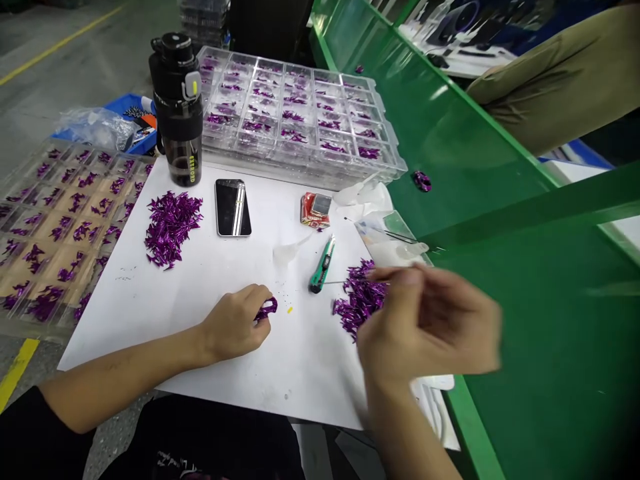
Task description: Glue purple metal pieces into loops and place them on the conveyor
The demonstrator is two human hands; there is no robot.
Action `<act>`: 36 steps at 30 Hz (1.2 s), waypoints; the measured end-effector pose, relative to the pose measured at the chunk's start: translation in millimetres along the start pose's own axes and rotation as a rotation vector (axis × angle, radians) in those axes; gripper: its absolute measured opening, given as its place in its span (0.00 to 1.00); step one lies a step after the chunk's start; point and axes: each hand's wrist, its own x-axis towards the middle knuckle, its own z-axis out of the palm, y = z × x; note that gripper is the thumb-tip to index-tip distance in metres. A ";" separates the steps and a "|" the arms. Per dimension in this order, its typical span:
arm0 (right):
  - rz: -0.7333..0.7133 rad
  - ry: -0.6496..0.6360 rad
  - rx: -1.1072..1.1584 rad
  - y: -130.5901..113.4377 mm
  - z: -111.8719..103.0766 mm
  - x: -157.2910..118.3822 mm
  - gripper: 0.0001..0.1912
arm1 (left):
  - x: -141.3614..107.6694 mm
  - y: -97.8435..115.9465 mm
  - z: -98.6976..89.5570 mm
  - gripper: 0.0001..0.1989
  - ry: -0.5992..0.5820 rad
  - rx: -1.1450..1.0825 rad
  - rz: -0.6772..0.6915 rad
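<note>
In the head view, the left hand point(237, 325) rests low over the white tabletop point(195, 287), fingers curled closed around a curved purple piece point(271, 306) whose outer end shows beyond the fingertips. The right hand point(430, 327) is blurred; its thumb and fingers seem pinched together on a thin stick point(339, 283), which points left toward the green cutter point(322, 267). Whether the stick touches the near heap of small purple parts point(356, 307) I cannot tell. Working well here likely means keeping the left grip light but steady, with the piece's open end uncovered, and guiding the stick by small finger movements. The cutter lies close to the stick's tip, so setting it farther aside would probably prevent snagging.
</note>
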 end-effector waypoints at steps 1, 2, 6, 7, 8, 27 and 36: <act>0.035 -0.067 0.032 -3.1 2.8 -14.8 0.06 | 0.0 0.1 -0.2 0.12 -0.004 0.000 -0.003; 0.059 -0.140 0.059 -3.8 4.1 -27.3 0.06 | 0.2 0.1 -0.5 0.12 -0.007 -0.001 -0.007; 0.058 -0.301 0.094 3.8 1.4 -50.2 0.10 | 1.2 0.3 -1.8 0.12 -0.009 -0.013 -0.019; 0.055 -0.317 0.089 5.6 0.8 -50.8 0.11 | 1.5 0.4 -2.0 0.11 -0.009 -0.018 -0.021; 0.051 -0.329 0.086 6.9 0.6 -50.6 0.10 | 1.8 0.5 -2.1 0.11 -0.009 -0.025 -0.024; -0.112 -0.241 0.111 4.4 5.1 -51.7 0.15 | 8.6 8.8 -9.5 0.10 0.010 -0.342 -0.227; -0.118 -0.264 0.097 9.5 7.1 -56.0 0.13 | 9.2 10.0 -11.9 0.10 -0.014 -0.397 -0.279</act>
